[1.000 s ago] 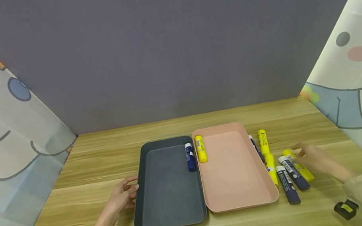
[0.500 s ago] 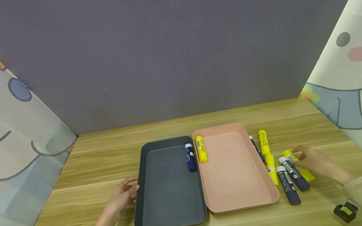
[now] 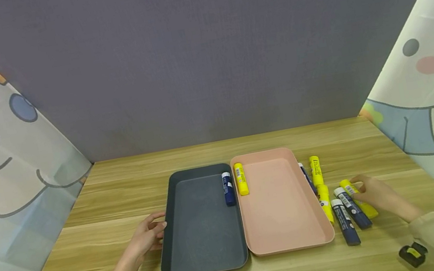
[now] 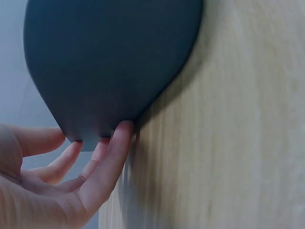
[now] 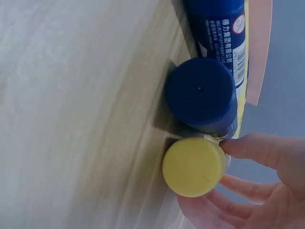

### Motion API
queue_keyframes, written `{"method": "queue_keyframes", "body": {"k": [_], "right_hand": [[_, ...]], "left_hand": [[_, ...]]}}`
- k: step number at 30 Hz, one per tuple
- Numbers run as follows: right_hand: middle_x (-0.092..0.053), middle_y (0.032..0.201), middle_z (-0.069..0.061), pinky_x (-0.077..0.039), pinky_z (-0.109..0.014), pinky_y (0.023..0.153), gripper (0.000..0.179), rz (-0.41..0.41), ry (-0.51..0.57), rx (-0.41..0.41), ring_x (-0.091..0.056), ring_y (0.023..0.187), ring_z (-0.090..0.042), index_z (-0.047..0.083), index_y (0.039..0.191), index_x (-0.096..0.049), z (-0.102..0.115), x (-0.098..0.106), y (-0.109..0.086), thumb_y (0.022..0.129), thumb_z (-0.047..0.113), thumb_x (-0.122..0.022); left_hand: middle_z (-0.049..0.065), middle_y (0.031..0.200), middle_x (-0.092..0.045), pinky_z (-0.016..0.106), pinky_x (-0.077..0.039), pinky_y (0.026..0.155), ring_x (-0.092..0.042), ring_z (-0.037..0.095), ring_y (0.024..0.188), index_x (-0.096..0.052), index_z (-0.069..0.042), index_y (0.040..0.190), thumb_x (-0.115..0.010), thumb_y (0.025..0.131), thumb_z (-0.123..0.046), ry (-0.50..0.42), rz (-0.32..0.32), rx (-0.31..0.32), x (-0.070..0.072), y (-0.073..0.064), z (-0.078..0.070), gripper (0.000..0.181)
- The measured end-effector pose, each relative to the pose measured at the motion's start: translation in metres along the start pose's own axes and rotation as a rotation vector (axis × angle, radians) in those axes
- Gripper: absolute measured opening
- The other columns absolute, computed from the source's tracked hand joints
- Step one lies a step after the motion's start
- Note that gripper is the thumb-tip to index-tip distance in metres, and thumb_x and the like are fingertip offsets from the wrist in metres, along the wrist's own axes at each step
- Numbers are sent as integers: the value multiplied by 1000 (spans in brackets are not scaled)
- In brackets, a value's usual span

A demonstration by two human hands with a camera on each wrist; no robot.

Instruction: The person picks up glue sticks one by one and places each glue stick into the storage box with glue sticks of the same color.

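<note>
- Grip, right: the right hand (image 3: 377, 192) pinches a yellow glue stick (image 5: 193, 167), thumb on one side, fingertips on the other; I judge this opposed hold suits a smooth cylinder that could roll.
- Position: the pinched stick is at the outer edge of the cluster to the right of the trays, alongside a blue glue stick (image 3: 353, 208). From my post I cannot tell whether it is fully resting on the wooden tabletop (image 3: 123, 195).
- Grip, left: the left hand (image 3: 145, 237) encloses nothing; relaxed fingertips and thumb touch the outer wall of the dark grey tray (image 3: 200, 235), probably to steady it.
- Placement: the dark grey tray and the pink tray (image 3: 278, 212) stand side by side, long edges together. I note a navy stick (image 3: 228, 190) in the former and a lone yellow stick (image 3: 241, 179) in the latter, each near the shared edge; the arrangement suggests separation by colour.
- Materials: both trays appear matt, with rounded corners and shallow raised walls. The sticks seem plastic, with printed labels; in the right wrist view I see flat, round ends. The tabletop shows pale, streaked grain.
</note>
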State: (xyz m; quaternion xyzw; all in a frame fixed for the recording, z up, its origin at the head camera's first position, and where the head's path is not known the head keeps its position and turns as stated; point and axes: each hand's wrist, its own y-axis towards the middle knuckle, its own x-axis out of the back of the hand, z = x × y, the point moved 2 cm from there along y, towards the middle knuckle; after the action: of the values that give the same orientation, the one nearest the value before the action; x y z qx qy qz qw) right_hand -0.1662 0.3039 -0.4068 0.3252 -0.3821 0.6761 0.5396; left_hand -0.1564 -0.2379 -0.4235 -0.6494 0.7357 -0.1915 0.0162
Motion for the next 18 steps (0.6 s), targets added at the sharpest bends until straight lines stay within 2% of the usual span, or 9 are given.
{"method": "queue_keyframes", "body": {"k": [7,18], "right_hand": [[-56,86,-34,-48,-41,60,44,3,10,-1,-59,72,-33,-18,111,-41,2,0,-1,80,8,-58],[-56,83,-32,-45,-33,54,48,-18,32,-8,-57,67,-24,-18,115,-37,-1,3,1,81,7,-57]], "left_hand": [[16,102,-53,35,-49,59,-59,16,67,-33,4,130,-45,92,-10,-3,3,4,0,1,0,43],[16,102,-53,35,-50,60,-59,15,68,-33,4,130,-46,91,-10,-2,-6,5,0,0,0,42]]}}
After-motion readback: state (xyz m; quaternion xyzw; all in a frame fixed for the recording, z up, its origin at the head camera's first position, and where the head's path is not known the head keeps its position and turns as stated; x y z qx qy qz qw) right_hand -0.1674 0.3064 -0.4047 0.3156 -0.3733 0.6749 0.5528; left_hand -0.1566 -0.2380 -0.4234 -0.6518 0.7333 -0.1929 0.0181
